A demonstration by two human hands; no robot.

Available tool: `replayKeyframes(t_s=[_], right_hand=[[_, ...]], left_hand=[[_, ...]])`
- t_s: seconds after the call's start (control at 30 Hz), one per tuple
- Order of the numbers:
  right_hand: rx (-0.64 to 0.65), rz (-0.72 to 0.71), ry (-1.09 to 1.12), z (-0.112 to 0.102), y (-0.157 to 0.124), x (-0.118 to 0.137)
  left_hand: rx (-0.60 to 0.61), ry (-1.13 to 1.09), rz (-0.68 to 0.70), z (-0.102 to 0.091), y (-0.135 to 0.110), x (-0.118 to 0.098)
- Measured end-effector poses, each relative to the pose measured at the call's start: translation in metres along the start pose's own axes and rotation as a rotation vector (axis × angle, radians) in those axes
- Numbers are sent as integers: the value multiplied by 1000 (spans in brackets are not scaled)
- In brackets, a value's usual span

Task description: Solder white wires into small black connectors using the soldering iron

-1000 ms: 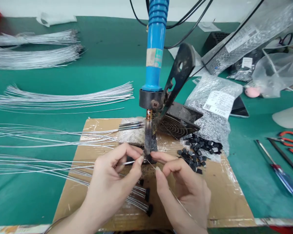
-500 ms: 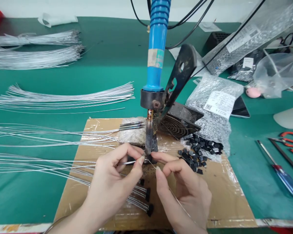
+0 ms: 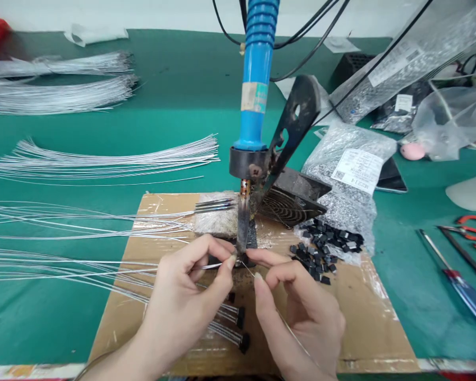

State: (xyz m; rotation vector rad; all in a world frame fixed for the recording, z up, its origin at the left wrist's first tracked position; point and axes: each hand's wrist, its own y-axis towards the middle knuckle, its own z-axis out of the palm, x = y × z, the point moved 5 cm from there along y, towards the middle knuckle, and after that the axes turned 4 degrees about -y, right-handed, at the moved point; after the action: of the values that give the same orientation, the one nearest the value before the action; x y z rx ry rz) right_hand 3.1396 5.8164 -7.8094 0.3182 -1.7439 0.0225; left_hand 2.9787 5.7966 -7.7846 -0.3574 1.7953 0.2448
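Note:
A blue-handled soldering iron (image 3: 254, 74) is clamped pointing down in a black metal bracket (image 3: 295, 116). Just below its tip, my left hand (image 3: 186, 291) pinches a thin white wire (image 3: 212, 265) between thumb and forefinger; the wire's end is hidden by the fingertips. My right hand (image 3: 301, 307) is closed around a strand of solder wire (image 3: 248, 269), whose end reaches the tip and whose tail runs down across the palm. Under my left hand lie wires ending in black connectors (image 3: 240, 317).
Cardboard (image 3: 365, 317) covers the green table. Behind my hands are a pale block (image 3: 214, 225) with tinned wire ends and a small fan (image 3: 289, 203). Loose black connectors (image 3: 317, 246) lie right, before bubble wrap (image 3: 353, 143). A screwdriver (image 3: 460, 288) and wire bundles (image 3: 115, 159) flank the work area.

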Motion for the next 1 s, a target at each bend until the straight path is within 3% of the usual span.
replayKeyframes(t_s=[1.0], right_hand=[[-4,-48,-2,1,0,2]], left_hand=[[10,46,16,0,-2,2]])
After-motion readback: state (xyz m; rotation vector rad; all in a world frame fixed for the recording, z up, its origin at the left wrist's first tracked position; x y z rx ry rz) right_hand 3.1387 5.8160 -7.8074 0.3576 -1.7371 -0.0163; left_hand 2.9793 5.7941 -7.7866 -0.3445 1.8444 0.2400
